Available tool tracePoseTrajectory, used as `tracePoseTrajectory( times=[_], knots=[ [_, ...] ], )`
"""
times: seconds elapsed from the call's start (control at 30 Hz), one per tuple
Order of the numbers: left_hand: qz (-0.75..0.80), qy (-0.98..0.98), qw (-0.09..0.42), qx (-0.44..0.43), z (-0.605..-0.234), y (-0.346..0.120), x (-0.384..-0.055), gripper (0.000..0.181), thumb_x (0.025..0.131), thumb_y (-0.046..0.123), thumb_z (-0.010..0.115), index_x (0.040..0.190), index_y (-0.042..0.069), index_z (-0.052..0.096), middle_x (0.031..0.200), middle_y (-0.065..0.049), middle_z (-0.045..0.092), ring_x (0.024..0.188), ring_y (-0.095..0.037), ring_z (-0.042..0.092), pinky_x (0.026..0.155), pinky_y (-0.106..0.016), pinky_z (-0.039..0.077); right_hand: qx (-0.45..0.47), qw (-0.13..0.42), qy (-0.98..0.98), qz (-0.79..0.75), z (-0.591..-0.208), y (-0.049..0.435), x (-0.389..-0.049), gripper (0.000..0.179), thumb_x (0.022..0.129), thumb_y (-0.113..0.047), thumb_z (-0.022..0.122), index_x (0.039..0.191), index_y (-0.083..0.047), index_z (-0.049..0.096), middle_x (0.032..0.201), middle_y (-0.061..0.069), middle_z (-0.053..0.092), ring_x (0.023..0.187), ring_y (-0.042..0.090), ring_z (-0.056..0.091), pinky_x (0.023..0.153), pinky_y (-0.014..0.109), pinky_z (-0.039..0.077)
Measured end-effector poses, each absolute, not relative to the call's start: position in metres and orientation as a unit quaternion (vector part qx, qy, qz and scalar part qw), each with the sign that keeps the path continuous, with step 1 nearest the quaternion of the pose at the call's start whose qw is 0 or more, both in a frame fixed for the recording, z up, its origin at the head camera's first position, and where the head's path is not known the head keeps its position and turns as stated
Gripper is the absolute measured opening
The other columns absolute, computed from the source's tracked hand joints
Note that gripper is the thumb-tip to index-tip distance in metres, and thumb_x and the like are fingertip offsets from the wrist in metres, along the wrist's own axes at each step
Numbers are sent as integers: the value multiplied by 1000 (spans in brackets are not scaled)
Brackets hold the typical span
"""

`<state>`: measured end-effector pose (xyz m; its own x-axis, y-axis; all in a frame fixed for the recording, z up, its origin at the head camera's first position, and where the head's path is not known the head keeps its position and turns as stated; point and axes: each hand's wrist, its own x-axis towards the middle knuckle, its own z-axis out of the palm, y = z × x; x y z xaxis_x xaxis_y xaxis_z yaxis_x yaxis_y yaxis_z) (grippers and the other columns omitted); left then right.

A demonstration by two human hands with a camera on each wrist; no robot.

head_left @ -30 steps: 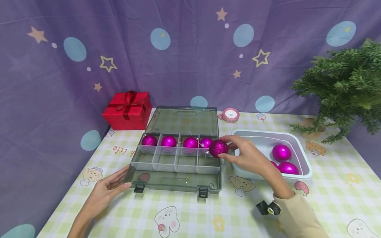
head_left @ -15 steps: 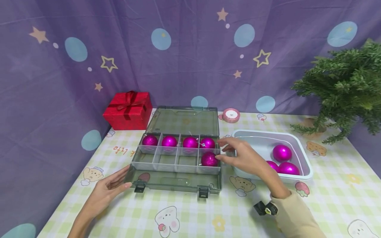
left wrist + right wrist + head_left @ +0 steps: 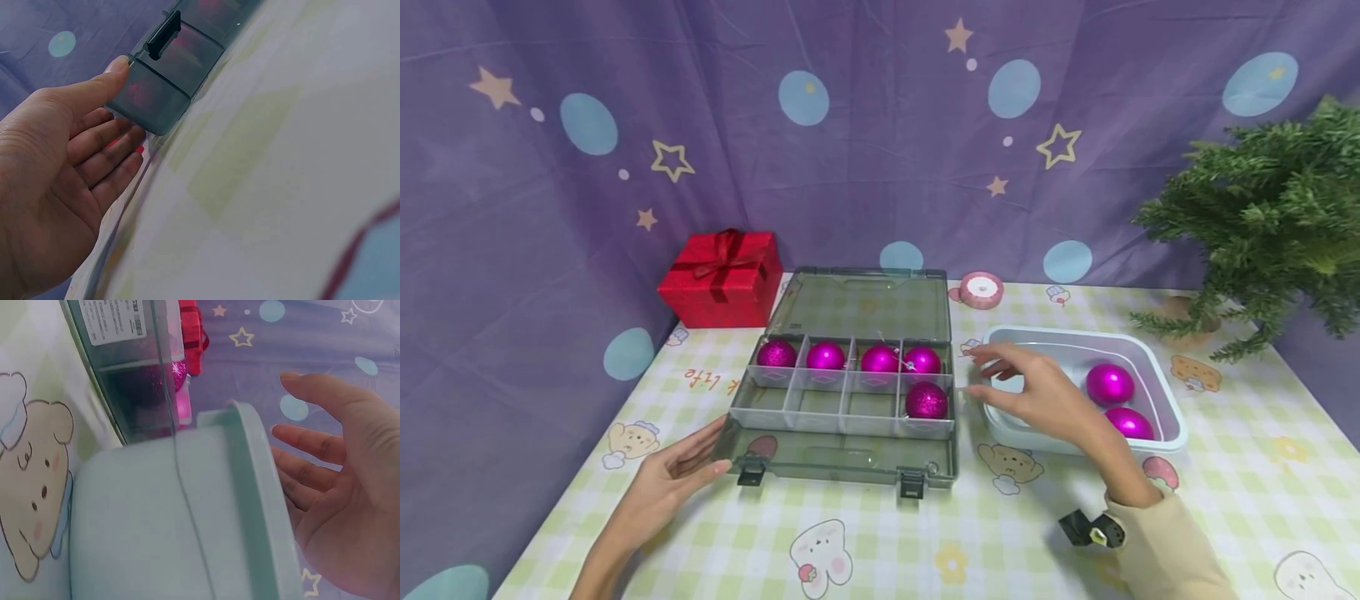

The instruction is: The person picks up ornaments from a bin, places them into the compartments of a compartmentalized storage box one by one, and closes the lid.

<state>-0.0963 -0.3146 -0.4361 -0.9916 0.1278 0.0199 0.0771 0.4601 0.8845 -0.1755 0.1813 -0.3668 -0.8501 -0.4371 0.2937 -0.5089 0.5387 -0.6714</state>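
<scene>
A clear grey compartment box [image 3: 842, 457] lies with its lid [image 3: 865, 308] raised. Its back row holds several magenta Christmas baubles, such as a glossy bauble [image 3: 826, 356]. One glittery bauble [image 3: 927, 401] sits in the rightmost front compartment. My left hand [image 3: 658, 483] touches the box's front left corner, thumb at the front and nearly straight fingers along the side. The left wrist view shows the thumb on the box edge [image 3: 153, 103]. Over the left rim of a pale blue tub [image 3: 1172, 417], my right hand [image 3: 1045, 396] is empty, thumb and fingers apart.
Two glossy baubles [image 3: 1109, 384] show in the tub; the right forearm may hide more. A red gift box [image 3: 722, 279] stands back left, a pink ribbon roll [image 3: 981, 290] behind the tub, and a small artificial tree [image 3: 1270, 225] at right. A patterned cloth covers the table.
My right hand lowered the glittery bauble into the right front compartment, let it go, and drew back right over the tub. My left hand has stayed at the box corner.
</scene>
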Motion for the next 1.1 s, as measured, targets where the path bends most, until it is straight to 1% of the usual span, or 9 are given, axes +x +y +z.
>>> tracePoseTrajectory(
  times=[0.1, 0.2, 0.43, 0.57, 0.7, 0.83, 0.97, 1.03, 1.1],
  knots=[
    [515, 855, 26, 58, -438, -315, -97, 66, 101, 24, 72, 156, 2, 45, 157, -16, 44, 127, 10, 46, 98, -11, 45, 261, 50, -881, 392, -365, 189, -174, 45, 94, -23, 79, 133, -5, 67, 123, 7, 72, 102, 24, 70, 88, 48, 59],
    [514, 856, 26, 59, -439, -315, -97, 66, 101, 24, 72, 156, 2, 44, 157, -17, 44, 127, 10, 46, 98, -11, 45, 251, 56, -885, 389, -364, 197, -172, 43, 95, -22, 78, 132, -4, 67, 124, 10, 71, 102, 25, 70, 87, 48, 59],
    [509, 858, 25, 59, -439, -316, -98, 66, 101, 25, 72, 156, 2, 44, 158, -16, 44, 127, 11, 46, 99, -10, 44, 224, 70, -891, 389, -364, 219, -168, 40, 94, -20, 79, 129, -3, 68, 123, 14, 71, 101, 27, 71, 85, 53, 59],
    [508, 859, 24, 58, -438, -315, -98, 66, 101, 25, 72, 156, 2, 45, 157, -16, 44, 126, 11, 46, 99, -10, 44, 204, 85, -897, 382, -365, 232, -164, 40, 94, -21, 80, 129, -4, 69, 123, 13, 71, 101, 27, 72, 84, 43, 59],
    [511, 857, 27, 57, -438, -315, -98, 66, 101, 25, 72, 156, 2, 44, 157, -16, 44, 126, 11, 46, 98, -10, 44, 190, 103, -901, 377, -366, 245, -161, 41, 93, -18, 81, 130, -4, 68, 121, 13, 72, 99, 25, 72, 82, 31, 59],
    [509, 858, 24, 57, -438, -315, -98, 66, 101, 25, 72, 156, 1, 45, 157, -16, 44, 126, 11, 45, 98, -10, 44, 178, 100, -901, 382, -368, 258, -158, 43, 94, -17, 80, 132, -4, 66, 122, 14, 71, 98, 12, 71, 82, 23, 58],
    [509, 858, 23, 58, -437, -315, -98, 65, 101, 25, 72, 156, 1, 45, 157, -16, 44, 126, 11, 46, 98, -11, 44, 157, 87, -907, 381, -370, 271, -154, 46, 96, -22, 78, 137, -5, 64, 125, 15, 69, 97, -2, 66, 80, 15, 55],
    [510, 858, 24, 59, -437, -315, -98, 65, 101, 25, 72, 156, 1, 45, 157, -17, 44, 126, 11, 46, 98, -11, 44, 141, 79, -912, 377, -370, 277, -152, 48, 97, -25, 77, 138, -6, 63, 124, 15, 70, 96, -5, 65, 78, 13, 54],
    [509, 858, 23, 60, -438, -316, -98, 66, 101, 25, 72, 156, 1, 45, 157, -17, 45, 126, 11, 46, 98, -11, 44, 127, 72, -917, 372, -371, 282, -150, 49, 98, -28, 76, 139, -7, 62, 120, 13, 72, 95, -5, 65, 76, 13, 53]
  ],
)
